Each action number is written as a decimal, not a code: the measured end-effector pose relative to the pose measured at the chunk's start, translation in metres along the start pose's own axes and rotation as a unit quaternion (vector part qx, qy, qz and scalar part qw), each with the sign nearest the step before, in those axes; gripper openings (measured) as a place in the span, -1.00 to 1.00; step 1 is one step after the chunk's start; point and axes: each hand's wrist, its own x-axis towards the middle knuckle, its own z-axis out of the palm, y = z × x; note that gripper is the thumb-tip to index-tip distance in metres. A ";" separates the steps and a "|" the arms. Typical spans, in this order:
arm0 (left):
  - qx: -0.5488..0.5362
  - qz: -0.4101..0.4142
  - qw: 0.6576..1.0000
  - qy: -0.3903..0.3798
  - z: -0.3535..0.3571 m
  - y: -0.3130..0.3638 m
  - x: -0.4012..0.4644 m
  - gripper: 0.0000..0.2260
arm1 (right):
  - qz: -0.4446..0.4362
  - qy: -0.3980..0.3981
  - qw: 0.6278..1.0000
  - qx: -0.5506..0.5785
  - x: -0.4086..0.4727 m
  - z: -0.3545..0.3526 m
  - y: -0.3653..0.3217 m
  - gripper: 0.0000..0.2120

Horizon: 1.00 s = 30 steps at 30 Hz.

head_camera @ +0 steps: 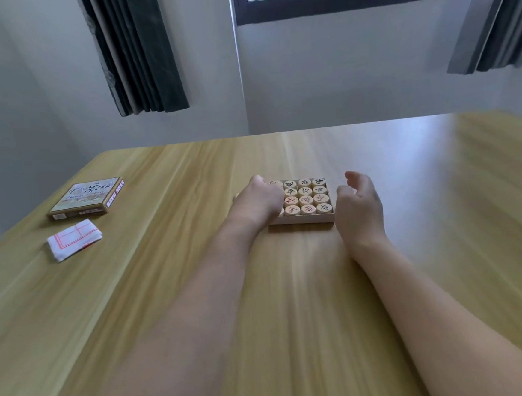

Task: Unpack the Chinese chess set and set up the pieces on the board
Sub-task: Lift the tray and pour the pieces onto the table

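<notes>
While my left hand (258, 202) lies over the left edge of the shallow tray (302, 220), its fingers curled down onto the pieces there, I cannot tell whether it grips 1. My right hand (358, 204) stands just beside the tray's right edge, fingers loosely bent and holding nothing. The tray sits mid-table, packed with round, pale wooden chess pieces (305, 196); I count 12 showing in 4 rows of 3, marked in black or red, with more hidden under my left hand. Far left on the smooth wood-grain table (442, 214) lies 1 flat rectangular box lid (86, 197), and nearer, 1 folded white board (74, 239) with red lines, soft and creased.
</notes>
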 end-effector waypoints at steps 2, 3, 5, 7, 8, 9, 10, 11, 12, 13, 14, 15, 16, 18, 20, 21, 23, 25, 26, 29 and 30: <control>-0.021 0.011 1.000 -0.020 0.006 0.003 0.008 -0.64 | 0.002 -0.017 1.000 -0.005 0.003 0.005 0.000 -0.58; -0.057 0.019 0.998 -0.035 0.006 0.003 0.010 -0.69 | 0.003 -0.024 1.000 -0.010 0.000 0.008 -0.001 -0.58; -0.129 0.034 0.990 -0.033 -0.002 0.005 0.010 -0.80 | 0.005 -0.039 0.999 -0.013 -0.004 0.014 -0.003 -0.59; -0.225 0.018 0.974 0.000 -0.016 0.004 0.013 -0.85 | 0.009 -0.058 0.998 0.002 -0.007 0.020 -0.005 -0.59; -0.277 0.000 0.961 0.014 -0.024 0.003 0.013 -0.83 | 0.013 -0.068 0.997 0.014 -0.007 0.024 -0.005 -0.60; -0.321 -0.017 0.946 0.025 -0.032 0.002 0.011 -0.82 | 0.020 -0.080 0.996 0.024 -0.008 0.026 -0.006 -0.61; -0.349 -0.026 0.936 0.035 -0.039 0.000 0.012 -0.82 | 0.023 -0.089 0.995 0.030 -0.009 0.029 -0.007 -0.62; -0.366 -0.028 0.929 0.039 -0.044 -0.002 0.012 -0.82 | 0.026 -0.096 0.995 0.032 -0.008 0.030 -0.008 -0.63; -0.380 -0.027 0.924 0.037 -0.046 -0.003 0.012 -0.82 | 0.027 -0.100 0.994 0.033 -0.007 0.031 -0.008 -0.63; -0.391 -0.026 0.920 0.034 -0.046 -0.004 0.012 -0.82 | 0.029 -0.105 0.994 0.032 -0.007 0.030 -0.009 -0.62; -0.395 -0.025 0.918 0.031 -0.045 -0.003 0.010 -0.81 | 0.030 -0.109 0.993 0.034 -0.006 0.030 -0.009 -0.61; -0.395 -0.023 0.918 0.030 -0.042 -0.002 0.010 -0.81 | 0.034 -0.114 0.992 0.038 -0.006 0.030 -0.011 -0.59; -0.391 -0.020 0.920 0.027 -0.039 -0.002 0.010 -0.80 | 0.037 -0.115 0.992 0.041 -0.005 0.032 -0.011 -0.54; -0.382 -0.009 0.924 0.020 -0.035 0.000 0.008 -0.76 | 0.045 -0.113 0.990 0.064 -0.003 0.035 -0.012 -0.39; -0.371 0.006 0.928 0.015 -0.034 0.002 0.008 -0.74 | 0.061 -0.109 0.987 0.104 0.006 0.037 -0.010 -0.35; -0.363 0.012 0.931 0.013 -0.034 0.003 0.008 -0.73 | 0.067 -0.111 0.984 0.125 0.009 0.037 -0.012 -0.46; -0.350 0.024 0.936 0.011 -0.033 0.006 0.008 -0.71 | 0.078 -0.131 0.975 0.165 0.016 0.038 -0.013 -0.77; -0.346 0.037 0.937 0.009 -0.031 0.011 0.008 -0.70 | 0.092 -0.152 0.967 0.185 0.018 0.040 -0.012 -0.86; -0.347 0.042 0.937 0.008 -0.031 0.012 0.007 -0.71 | 0.090 -0.156 0.967 0.180 0.017 0.040 -0.013 -0.86; -0.356 0.065 0.932 -0.003 -0.025 0.018 0.004 -0.70 | 0.085 -0.158 0.960 0.214 0.016 0.034 -0.012 -0.81; -0.358 0.071 0.931 -0.007 -0.024 0.020 0.002 -0.69 | 0.081 -0.159 0.958 0.226 0.017 0.032 -0.012 -0.72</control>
